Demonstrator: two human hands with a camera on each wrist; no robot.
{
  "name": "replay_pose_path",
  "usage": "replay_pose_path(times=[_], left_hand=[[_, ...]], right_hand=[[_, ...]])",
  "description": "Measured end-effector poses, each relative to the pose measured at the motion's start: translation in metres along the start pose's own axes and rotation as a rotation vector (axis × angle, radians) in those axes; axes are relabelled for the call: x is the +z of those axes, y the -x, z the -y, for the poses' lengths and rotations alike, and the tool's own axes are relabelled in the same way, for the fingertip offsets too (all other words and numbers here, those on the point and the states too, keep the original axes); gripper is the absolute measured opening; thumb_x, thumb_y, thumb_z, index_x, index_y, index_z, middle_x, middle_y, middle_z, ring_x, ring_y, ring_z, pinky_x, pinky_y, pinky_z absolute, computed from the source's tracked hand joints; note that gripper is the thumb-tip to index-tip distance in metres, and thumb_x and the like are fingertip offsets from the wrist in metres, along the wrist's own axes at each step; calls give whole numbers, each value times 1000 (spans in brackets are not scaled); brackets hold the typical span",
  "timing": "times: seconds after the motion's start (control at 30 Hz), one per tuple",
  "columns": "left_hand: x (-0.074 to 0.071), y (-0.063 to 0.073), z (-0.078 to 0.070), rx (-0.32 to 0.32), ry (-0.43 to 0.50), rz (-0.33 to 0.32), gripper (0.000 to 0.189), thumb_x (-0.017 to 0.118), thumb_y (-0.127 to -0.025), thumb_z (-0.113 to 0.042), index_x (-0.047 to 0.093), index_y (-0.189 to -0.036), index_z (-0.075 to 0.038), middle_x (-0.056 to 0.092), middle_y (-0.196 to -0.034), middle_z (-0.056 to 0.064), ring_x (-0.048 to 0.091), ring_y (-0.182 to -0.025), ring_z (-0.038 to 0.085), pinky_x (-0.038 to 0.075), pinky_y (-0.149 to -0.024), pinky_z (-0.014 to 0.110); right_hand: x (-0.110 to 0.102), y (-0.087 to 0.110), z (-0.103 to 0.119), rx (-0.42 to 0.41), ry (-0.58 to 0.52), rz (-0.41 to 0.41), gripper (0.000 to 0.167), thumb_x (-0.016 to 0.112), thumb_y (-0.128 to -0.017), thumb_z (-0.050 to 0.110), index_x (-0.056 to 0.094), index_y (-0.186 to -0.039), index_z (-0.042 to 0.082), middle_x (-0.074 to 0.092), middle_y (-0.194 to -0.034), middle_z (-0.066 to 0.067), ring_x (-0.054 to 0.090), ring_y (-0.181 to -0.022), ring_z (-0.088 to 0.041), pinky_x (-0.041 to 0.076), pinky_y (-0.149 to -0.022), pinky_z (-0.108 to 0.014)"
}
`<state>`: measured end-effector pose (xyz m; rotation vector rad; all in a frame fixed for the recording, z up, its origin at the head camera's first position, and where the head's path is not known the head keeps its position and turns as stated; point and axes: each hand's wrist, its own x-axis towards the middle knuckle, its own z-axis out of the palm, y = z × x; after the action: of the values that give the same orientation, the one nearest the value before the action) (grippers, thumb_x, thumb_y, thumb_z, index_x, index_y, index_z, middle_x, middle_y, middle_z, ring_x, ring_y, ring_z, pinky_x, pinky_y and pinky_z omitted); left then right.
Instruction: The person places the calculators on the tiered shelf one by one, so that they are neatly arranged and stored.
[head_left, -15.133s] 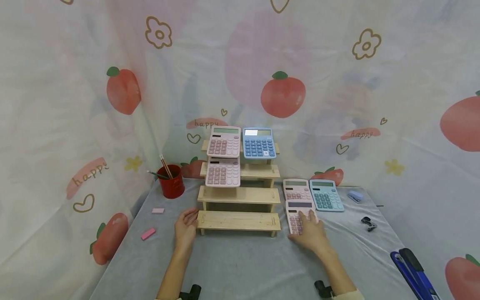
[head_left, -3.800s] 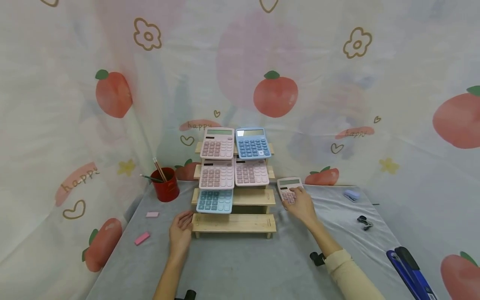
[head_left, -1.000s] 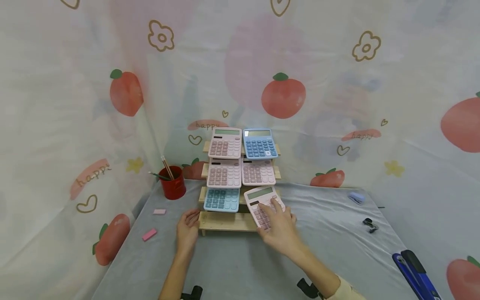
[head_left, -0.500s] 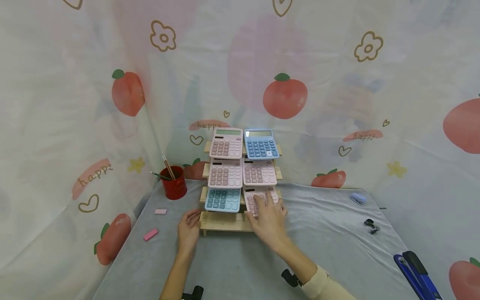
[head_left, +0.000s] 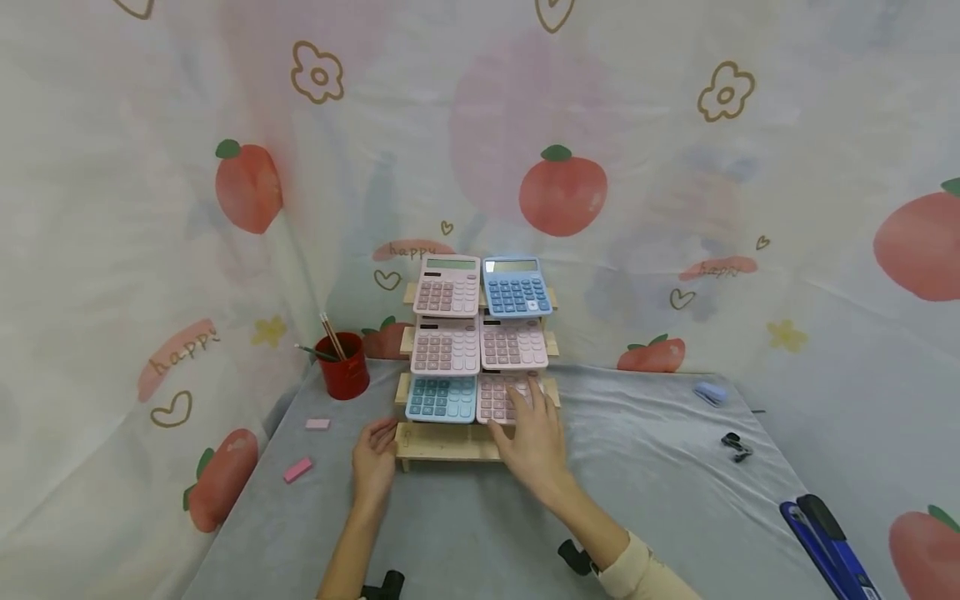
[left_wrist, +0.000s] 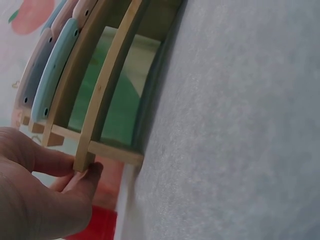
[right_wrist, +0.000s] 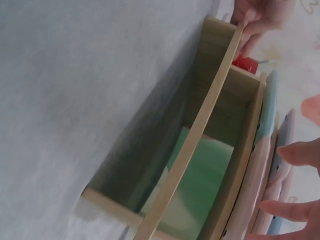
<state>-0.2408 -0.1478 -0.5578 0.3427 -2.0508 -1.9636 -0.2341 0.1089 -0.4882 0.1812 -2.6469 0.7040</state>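
My left hand [head_left: 372,467] pinches the left end of the bottom step of a stepped wooden rack [head_left: 442,442]; the left wrist view shows thumb and fingers on that end. My right hand [head_left: 536,446] rests spread fingers on a pink calculator [head_left: 491,402], which lies on the second step from the bottom and is partly hidden by the hand. To its left sits a teal calculator [head_left: 440,399]. One step up are two pink calculators, a left one [head_left: 445,347] and a right one [head_left: 513,343]. The top step bears a pink calculator [head_left: 447,286] and a blue calculator [head_left: 516,287].
A red cup [head_left: 347,371] with pencils and brushes stands left of the rack, near two pink erasers, one flat [head_left: 317,424] and one angled [head_left: 297,470]. At right lie a light blue stapler [head_left: 709,393], a small black metal item [head_left: 737,447] and a large blue stapler [head_left: 828,546].
The calculators from the right of the table now stand on the rack. Over the last second my right hand brought the last pink one, tilted, onto the step beside the teal one. My left hand stayed.
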Motion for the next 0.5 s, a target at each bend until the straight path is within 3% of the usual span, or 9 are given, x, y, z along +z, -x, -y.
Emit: replay_pose_path(times=[0.17,0.3,0.4,0.5], left_hand=[[-4,-5,-4,11,-66,14,40,50,-98,13,52,-138,7,57,-142,29,55,-136,43,45,-112,51],[-11,-4,-10,40,-170,-22,35,53,-100,9,56,-135,6,60,-139,28,59,-132,42,48,-109,53],[-18,-6,-20,83,-216,-47,33,54,-101,7,58,-133,4,62,-137,26,60,-130,42,49,-109,54],[-29,-10,-32,117,-266,-27,33,54,-102,3,58,-135,2,62,-138,24,59,-131,40,48,-110,53]], right_hand=[[-4,-4,-14,-92,-39,-77,62,81,-89,39,63,-137,5,43,-159,-23,43,-142,-49,44,-108,-67],[-11,-5,-32,-160,-66,-137,53,84,-88,33,68,-129,3,55,-149,-22,51,-136,-47,47,-106,-64],[-18,-6,-48,-174,-82,-158,45,83,-89,30,72,-123,2,59,-143,-21,52,-136,-48,48,-104,-65],[-26,-10,-67,-179,-87,-165,39,81,-91,27,73,-119,1,58,-144,-23,46,-140,-51,46,-104,-69]])
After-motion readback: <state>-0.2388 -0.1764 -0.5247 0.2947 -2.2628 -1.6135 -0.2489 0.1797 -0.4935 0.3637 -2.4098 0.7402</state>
